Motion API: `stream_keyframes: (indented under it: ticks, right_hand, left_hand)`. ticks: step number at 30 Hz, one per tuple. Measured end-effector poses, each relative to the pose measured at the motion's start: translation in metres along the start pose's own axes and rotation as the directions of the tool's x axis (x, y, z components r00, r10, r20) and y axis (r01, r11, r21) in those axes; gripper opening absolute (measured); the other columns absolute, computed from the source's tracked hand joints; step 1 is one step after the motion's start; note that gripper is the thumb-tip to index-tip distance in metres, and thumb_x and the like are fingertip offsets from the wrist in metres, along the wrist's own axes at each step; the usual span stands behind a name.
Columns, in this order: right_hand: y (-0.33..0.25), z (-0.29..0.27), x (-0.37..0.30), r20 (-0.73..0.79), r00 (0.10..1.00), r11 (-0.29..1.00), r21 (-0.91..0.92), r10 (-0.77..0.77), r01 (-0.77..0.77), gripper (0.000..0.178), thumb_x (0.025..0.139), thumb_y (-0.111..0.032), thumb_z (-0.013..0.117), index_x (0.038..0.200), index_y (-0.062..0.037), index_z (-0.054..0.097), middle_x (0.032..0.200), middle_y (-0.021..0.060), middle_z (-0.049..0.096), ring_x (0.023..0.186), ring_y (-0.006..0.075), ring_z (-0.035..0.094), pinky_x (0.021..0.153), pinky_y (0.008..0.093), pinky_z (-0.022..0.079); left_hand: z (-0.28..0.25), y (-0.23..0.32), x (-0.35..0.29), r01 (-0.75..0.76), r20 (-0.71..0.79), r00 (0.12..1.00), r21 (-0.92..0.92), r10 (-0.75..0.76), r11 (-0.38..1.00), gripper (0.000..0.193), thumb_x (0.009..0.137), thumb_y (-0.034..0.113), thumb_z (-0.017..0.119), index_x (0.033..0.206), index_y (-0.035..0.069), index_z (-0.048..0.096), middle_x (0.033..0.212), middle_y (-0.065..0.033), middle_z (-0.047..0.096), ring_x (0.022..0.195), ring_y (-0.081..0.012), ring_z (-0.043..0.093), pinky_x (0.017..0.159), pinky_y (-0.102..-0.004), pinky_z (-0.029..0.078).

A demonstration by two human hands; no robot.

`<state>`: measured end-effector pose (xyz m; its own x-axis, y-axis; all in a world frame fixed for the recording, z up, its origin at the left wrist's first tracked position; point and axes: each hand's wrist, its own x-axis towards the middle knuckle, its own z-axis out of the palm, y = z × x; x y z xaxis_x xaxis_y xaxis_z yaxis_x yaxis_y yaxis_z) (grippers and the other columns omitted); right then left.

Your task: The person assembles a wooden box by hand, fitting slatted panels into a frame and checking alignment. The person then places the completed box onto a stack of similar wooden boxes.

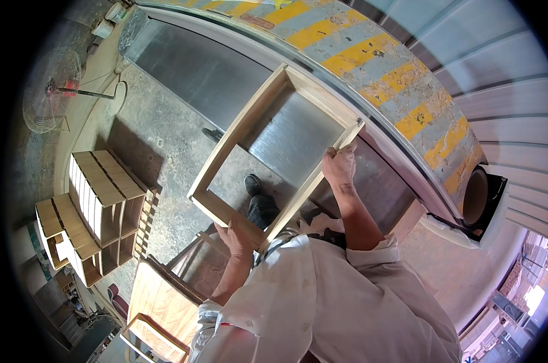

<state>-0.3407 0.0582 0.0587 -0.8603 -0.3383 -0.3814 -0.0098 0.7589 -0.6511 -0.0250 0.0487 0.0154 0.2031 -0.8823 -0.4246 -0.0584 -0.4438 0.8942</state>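
A light wooden rectangular frame (pixel 237 133), like a drawer box without a bottom, is held in front of my body at a slant. Through its opening I see a shiny metal surface, the floor and my shoe. My left hand (pixel 234 239) grips the near rail by the corner closest to me, its thumb side against the wood. Farther right, my right hand (pixel 339 164) is wrapped over the right-hand rail near the far right corner. The undersides of both hands' grips are hidden.
Beyond the frame lies a long metal bed (pixel 195 60) beside a yellow-striped ledge (pixel 370 60). Stacked wooden boxes (pixel 107 199) stand on a pallet at left, with a floor fan (pixel 53 91) farther off. A wooden-topped table (pixel 162 296) is at lower left, bearing another small frame (pixel 156 331).
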Motion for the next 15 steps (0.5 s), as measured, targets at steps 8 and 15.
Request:
stream_keyframes:
  ticks: [8,15]
  right_hand:
    - [-0.002,-0.002,-0.001,0.01,1.0,1.0,-0.006,-0.014,0.014,0.06,0.083,-0.013,0.053,0.132,0.0073,0.024,0.109,0.032,0.061,0.102,0.0466,0.06,0.092,0.0496,0.045]
    - [-0.003,-0.002,-0.001,0.009,1.0,1.0,-0.004,-0.02,0.02,0.06,0.083,-0.012,0.052,0.133,0.0074,0.024,0.109,0.031,0.061,0.101,0.0463,0.061,0.092,0.0498,0.045]
  left_hand:
    - [0.0,0.002,-0.001,-0.036,0.027,0.999,-0.005,0.036,0.999,0.047,0.082,0.017,0.055,0.125,0.002,0.044,0.106,-0.0135,0.053,0.094,-0.0258,0.054,0.085,-0.037,0.045]
    - [0.007,0.014,-0.008,0.005,0.023,1.0,-0.038,-0.004,0.999,0.043,0.083,0.017,0.055,0.123,0.003,0.045,0.105,-0.0138,0.054,0.092,-0.026,0.055,0.082,-0.0378,0.046]
